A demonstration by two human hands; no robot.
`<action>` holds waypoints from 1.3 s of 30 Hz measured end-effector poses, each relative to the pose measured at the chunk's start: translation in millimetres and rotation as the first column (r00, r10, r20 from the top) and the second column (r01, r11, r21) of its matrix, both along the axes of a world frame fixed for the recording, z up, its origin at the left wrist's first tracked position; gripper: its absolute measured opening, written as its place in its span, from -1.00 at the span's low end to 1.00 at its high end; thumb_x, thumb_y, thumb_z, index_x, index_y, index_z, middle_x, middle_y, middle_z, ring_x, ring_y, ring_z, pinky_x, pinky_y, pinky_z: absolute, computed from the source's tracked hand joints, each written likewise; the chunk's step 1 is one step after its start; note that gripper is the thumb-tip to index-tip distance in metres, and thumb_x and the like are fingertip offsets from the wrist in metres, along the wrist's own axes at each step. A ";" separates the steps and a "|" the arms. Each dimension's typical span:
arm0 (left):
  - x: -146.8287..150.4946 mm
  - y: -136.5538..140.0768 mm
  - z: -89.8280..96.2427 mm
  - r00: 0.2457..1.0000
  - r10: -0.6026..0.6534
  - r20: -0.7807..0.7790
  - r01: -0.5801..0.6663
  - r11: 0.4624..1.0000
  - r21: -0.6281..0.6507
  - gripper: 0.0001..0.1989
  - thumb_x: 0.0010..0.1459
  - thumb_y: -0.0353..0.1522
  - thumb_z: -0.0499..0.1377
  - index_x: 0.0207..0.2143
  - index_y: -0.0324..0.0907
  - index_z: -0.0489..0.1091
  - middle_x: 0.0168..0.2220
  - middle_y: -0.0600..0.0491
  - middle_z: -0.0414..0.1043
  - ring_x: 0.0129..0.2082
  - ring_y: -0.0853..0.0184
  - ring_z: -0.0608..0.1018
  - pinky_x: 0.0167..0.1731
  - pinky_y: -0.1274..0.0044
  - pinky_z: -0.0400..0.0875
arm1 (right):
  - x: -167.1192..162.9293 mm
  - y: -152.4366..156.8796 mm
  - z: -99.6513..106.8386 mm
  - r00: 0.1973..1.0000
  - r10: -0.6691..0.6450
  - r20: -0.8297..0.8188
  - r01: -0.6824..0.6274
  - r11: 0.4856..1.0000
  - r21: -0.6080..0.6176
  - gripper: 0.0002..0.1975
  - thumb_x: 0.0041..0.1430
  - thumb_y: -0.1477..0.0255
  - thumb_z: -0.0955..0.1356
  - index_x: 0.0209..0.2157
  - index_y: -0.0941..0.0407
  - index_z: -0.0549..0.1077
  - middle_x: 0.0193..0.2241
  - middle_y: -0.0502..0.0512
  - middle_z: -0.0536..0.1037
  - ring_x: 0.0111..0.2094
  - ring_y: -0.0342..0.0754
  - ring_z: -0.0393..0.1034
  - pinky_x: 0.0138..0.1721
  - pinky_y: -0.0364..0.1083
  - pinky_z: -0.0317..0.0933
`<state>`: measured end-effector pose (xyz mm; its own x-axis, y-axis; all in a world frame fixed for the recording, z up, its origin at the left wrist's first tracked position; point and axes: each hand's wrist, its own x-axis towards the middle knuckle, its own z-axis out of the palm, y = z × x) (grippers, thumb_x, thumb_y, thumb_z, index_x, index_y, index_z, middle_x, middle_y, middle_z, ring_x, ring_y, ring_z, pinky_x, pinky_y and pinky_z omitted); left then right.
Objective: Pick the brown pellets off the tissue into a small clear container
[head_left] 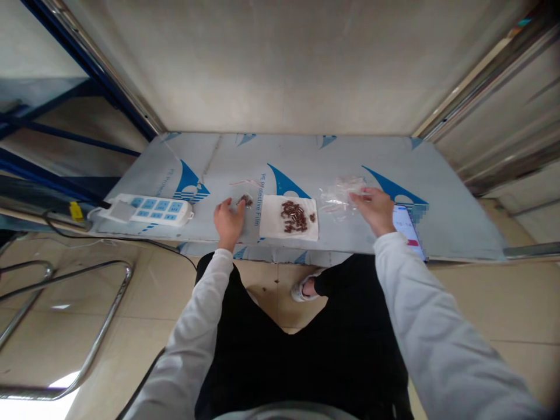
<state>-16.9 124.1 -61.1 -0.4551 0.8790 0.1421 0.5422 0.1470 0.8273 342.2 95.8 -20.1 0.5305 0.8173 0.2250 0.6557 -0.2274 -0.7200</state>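
My left hand [230, 223] rests at the table's near side with fingers apart and holds nothing I can see. Close by its thumb lies a small clear bag [247, 201] with dark bits in it. My right hand [375, 210] has its fingertips pinched at the edge of clear plastic bags [339, 198], which lie crumpled on the table. Between the hands, a white sheet [272, 219] carries a pile of small brown metallic cylinders [294, 217]. A smaller dark clump [312, 217] sits at the sheet's right side.
A white power strip [164, 211] with a plugged-in adapter is at the table's left end. Right of my right hand lies a lit phone [408, 230]. The film-covered table [455, 221] meets a pale panel behind. A metal-tube chair frame [109, 315] stands at left.
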 end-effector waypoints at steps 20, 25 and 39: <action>9.0 -51.7 37.9 0.780 -0.304 0.547 0.168 0.944 0.285 -0.69 -0.03 -0.38 0.36 -0.27 -0.14 0.31 -0.35 0.11 0.45 -0.33 0.38 0.56 -0.22 0.52 0.44 | -121.1 -104.4 18.8 0.934 0.268 -0.234 -0.236 0.959 0.158 -0.54 0.19 0.23 0.35 0.09 0.09 0.36 -0.04 0.23 0.50 -0.25 -0.01 0.43 -0.17 0.01 0.35; 18.0 -142.5 42.5 0.454 -0.368 0.811 0.469 0.873 0.133 -0.69 -0.01 -0.33 0.38 -0.23 -0.17 0.38 -0.34 0.10 0.46 -0.36 0.42 0.54 -0.31 0.60 0.44 | -151.2 -114.2 33.3 0.540 0.459 -0.705 -0.608 0.792 0.050 -0.59 0.16 0.12 0.37 -0.13 0.15 0.55 -0.20 0.21 0.62 -0.22 0.05 0.52 -0.26 -0.05 0.40; 46.0 -219.1 34.1 0.803 -0.268 0.532 0.455 0.852 -0.258 -0.75 0.06 -0.19 0.30 -0.31 -0.18 0.59 -0.35 -0.02 0.62 -0.32 0.21 0.63 -0.29 0.50 0.50 | -191.5 -213.0 -3.0 0.798 0.588 0.132 -0.545 0.798 -0.258 -0.68 0.16 0.62 0.36 -0.05 0.16 0.52 -0.19 0.20 0.64 -0.23 0.13 0.55 -0.18 0.07 0.45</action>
<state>29.0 -94.9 -27.0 -0.0199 0.9349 -0.3542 0.1847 0.3517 0.9177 150.8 -117.2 -23.0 -0.0801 0.9940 0.0751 0.8323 0.1081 -0.5437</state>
